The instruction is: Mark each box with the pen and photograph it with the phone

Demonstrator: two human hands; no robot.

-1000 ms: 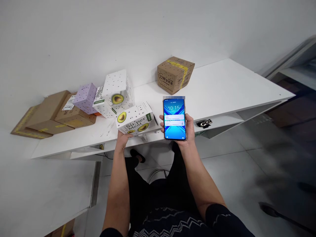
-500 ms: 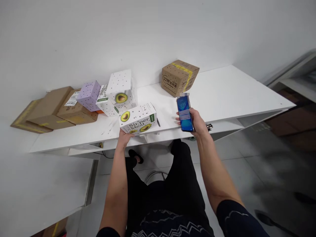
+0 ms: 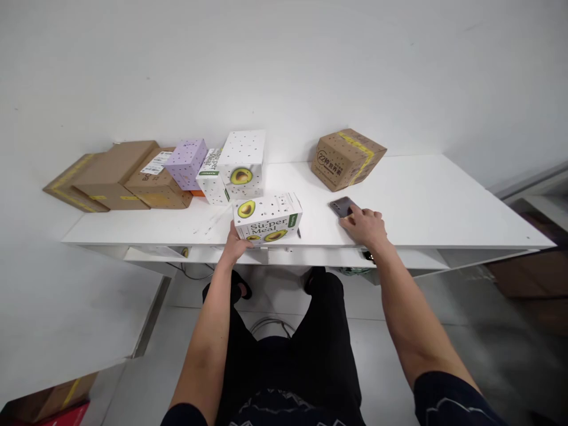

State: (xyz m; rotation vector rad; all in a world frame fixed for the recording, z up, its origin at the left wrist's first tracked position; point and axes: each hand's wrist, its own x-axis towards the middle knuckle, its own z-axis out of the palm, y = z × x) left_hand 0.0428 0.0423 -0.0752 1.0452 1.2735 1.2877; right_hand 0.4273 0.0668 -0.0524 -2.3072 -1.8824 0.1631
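Observation:
My left hand (image 3: 236,241) holds the lower left corner of a white Super Meal box (image 3: 268,220) with avocado pictures, at the front edge of the white table (image 3: 412,207). My right hand (image 3: 364,226) is closed on the near end of a phone (image 3: 342,206), which lies back side up on the tabletop. A dark pen-like item (image 3: 299,233) shows beside the right end of the Super Meal box.
Along the back left stand brown cartons (image 3: 118,171), a purple box (image 3: 186,163) and white avocado boxes (image 3: 243,157). A brown carton (image 3: 346,160) with yellow tape sits behind the phone. An open shelf (image 3: 306,257) runs below the tabletop.
The phone, held up with its lit screen showing before, is now face down on the table under my right hand. My left hand stays on the Super Meal box. The view has shifted.

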